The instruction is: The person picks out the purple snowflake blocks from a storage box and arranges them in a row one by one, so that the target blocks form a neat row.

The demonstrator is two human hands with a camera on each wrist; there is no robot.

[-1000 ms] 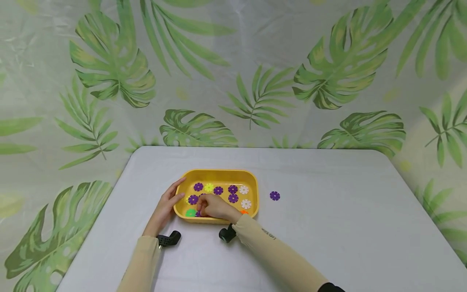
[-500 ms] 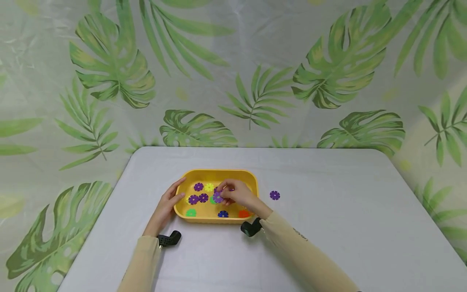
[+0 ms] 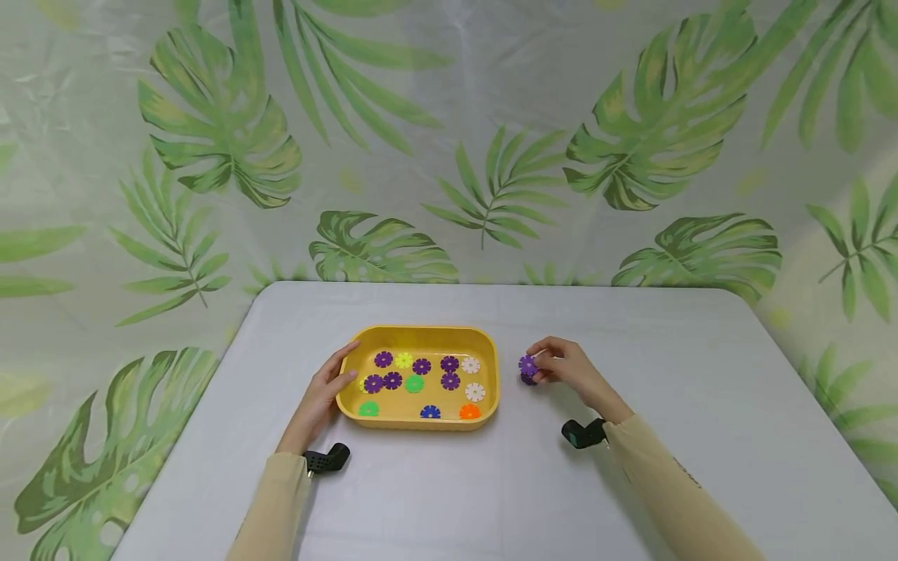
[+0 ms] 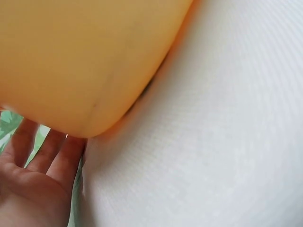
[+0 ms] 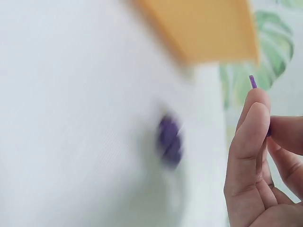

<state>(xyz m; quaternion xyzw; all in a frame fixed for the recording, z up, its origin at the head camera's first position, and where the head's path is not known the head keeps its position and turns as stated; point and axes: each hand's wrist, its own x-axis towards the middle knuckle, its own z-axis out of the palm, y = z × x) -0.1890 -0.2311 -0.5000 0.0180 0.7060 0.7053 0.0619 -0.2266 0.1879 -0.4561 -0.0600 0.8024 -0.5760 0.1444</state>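
Our left hand [image 3: 319, 397] rests open against the tray [image 3: 418, 336] wall, fingers straight, likely steadying it. Our right hand [image 3: 568, 368] pinches a purple disc [image 3: 528, 364] just above another disc [image 5: 169, 140] on the tabletop [image 3: 631, 335]; the blurred wrist view suggests they aren't touching.

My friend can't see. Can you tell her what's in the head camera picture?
A right hand pinches a purple flower piece just above another on a white table. The left hand rests against a yellow tray of colourful flower pieces.
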